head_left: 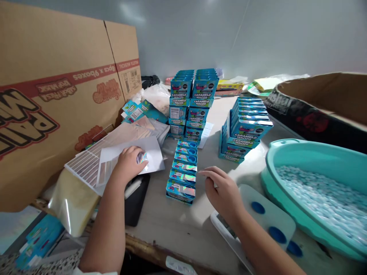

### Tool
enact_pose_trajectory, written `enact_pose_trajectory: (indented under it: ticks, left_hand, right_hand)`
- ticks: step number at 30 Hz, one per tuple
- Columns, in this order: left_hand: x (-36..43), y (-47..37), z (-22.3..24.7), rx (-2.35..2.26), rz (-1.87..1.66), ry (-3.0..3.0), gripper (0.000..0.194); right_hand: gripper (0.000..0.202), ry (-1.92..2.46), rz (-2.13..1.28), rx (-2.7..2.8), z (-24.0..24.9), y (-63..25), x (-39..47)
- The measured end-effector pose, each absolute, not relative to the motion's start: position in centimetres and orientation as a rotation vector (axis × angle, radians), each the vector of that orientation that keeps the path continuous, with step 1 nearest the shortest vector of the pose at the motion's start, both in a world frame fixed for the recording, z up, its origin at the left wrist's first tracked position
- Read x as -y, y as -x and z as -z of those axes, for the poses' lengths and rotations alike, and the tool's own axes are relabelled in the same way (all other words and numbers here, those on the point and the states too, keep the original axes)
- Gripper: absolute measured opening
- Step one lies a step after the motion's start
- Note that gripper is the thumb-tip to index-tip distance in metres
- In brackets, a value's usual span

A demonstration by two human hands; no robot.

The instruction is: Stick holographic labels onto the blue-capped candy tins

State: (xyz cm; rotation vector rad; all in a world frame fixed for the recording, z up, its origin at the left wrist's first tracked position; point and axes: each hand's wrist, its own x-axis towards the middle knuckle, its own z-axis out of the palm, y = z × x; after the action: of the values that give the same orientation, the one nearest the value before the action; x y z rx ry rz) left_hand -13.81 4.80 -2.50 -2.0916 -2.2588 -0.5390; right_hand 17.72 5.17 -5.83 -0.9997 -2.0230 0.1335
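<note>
My left hand is on a white backing sheet, its fingers curled and its thumb beside a shiny holographic sticker. That sticker shows between thumb and forefinger. To the right, my right hand has its forefinger stretched toward a row of small blue candy boxes, the other fingers loosely bent and nothing seen in them. The boxes stand in a line in front of me; the nearer ones carry silvery holographic strips on top, while the farther ones show dark blue rings.
Stacked blue display boxes rise behind the row, another stack to its right. A turquoise tub of wrapped candies, a translucent lid and a black carton line the right. A large cardboard box stands left.
</note>
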Motion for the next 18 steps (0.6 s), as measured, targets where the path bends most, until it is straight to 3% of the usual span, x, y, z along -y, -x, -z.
enact_pose_trajectory:
  ticks: [6, 18]
  left_hand:
    - [-4.95, 13.42, 2.93, 2.324, 0.492, 2.001, 0.053]
    - [-5.07, 13.66, 2.74, 2.292, 0.498, 2.088, 0.04]
  right_hand:
    - [0.033, 0.992, -0.134, 2.026, 5.79, -17.68, -5.23]
    - [0.032, 1.001, -0.142, 2.041, 5.33, -17.63, -4.92]
